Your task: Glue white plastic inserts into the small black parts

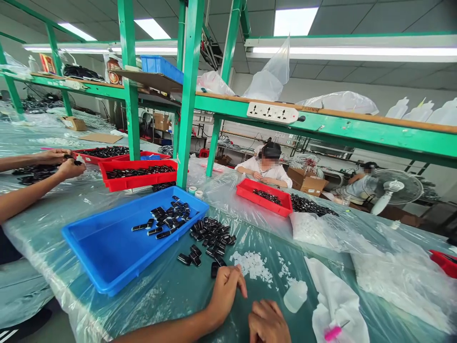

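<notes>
My left hand (226, 291) is at the front of the table, its fingers bent down and together; anything in them is hidden. Just beyond its knuckles lies a black plastic piece (214, 269), at the near end of a pile of similar black pieces (211, 233). Closer to me on the right, my right hand (268, 322) is curled, its fingertips out of sight. Small white pieces (253, 266) are scattered ahead of both hands. A translucent white bottle (296, 296) lies to their right, near a white cloth (330, 290) carrying a pink-handled tool (333, 333).
A blue tray (103, 257) with black pieces stands left. Red trays (137, 178) sit behind it, another red tray (264, 199) further right. Green posts (191, 95) hold a shelf. A co-worker's hands (69, 164) work at far left; another person (266, 166) sits opposite. Plastic bags (396, 276) lie right.
</notes>
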